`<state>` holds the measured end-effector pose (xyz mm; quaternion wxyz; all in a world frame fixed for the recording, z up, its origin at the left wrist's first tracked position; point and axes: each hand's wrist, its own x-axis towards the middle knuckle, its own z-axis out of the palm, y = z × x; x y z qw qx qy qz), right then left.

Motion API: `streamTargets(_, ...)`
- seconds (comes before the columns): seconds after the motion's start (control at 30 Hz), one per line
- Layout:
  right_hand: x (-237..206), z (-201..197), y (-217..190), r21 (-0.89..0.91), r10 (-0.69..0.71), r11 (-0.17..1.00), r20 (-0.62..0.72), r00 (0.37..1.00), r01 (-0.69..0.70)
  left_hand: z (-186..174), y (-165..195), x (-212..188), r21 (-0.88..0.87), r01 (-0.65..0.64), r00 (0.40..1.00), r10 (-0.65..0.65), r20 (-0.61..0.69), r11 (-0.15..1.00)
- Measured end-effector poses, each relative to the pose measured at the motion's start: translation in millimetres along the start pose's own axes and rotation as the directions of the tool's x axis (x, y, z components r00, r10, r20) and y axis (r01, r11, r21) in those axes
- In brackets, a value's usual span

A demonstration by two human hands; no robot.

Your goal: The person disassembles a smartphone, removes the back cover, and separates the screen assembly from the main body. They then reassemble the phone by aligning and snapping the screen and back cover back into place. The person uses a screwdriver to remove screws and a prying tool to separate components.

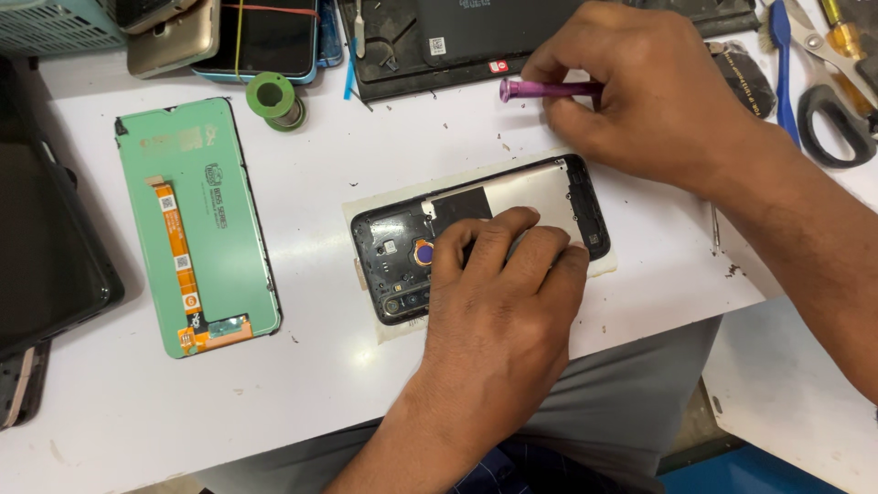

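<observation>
At the far left edge of the frame a dark tablet (46, 229) lies flat on the white table (366, 384), partly cut off. Just right of it, in the left third, a green screen panel (197, 224) lies face down, an orange flex cable (178, 252) running down its back. Above it, along the top edge, a gold phone (174, 37) and a dark phone (274, 37) lie side by side, and a green solder reel (274, 99) sits just below them. In the centre, the open phone frame (476, 233) lies lengthwise on a pale sheet (366, 215), its camera end toward the left and a grey plate showing toward the right. Your left hand (498, 311) comes up from the bottom of the frame and presses down on the frame's middle, fingers (512, 238) close together and laid flat on it, holding nothing. Above the centre a black tray (439, 55) with an opened device runs along the top edge. Your right hand (640, 91) reaches in from the right, above the frame and clear of it, fingers pinched tight around a purple screwdriver (540, 89) whose cap end points left. At the upper right a blue brush (780, 46) and black-handled scissors (828, 110) lie near each other, beside the table's edge.
</observation>
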<state>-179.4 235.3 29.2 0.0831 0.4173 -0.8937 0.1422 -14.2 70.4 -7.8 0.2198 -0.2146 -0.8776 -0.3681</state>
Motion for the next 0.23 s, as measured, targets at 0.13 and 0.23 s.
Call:
streamTargets(0.13,0,1,0,-0.021,-0.037,0.999,0.045,0.998,0.038,4,-1,-5,0.002,0.001,1.0,-0.001,0.007,1.0)
streamTargets(0.23,2,4,-2,-0.102,-0.018,0.994,0.084,0.996,0.027,12,-12,-10,0.004,0.0,1.0,0.0,0.01,1.0)
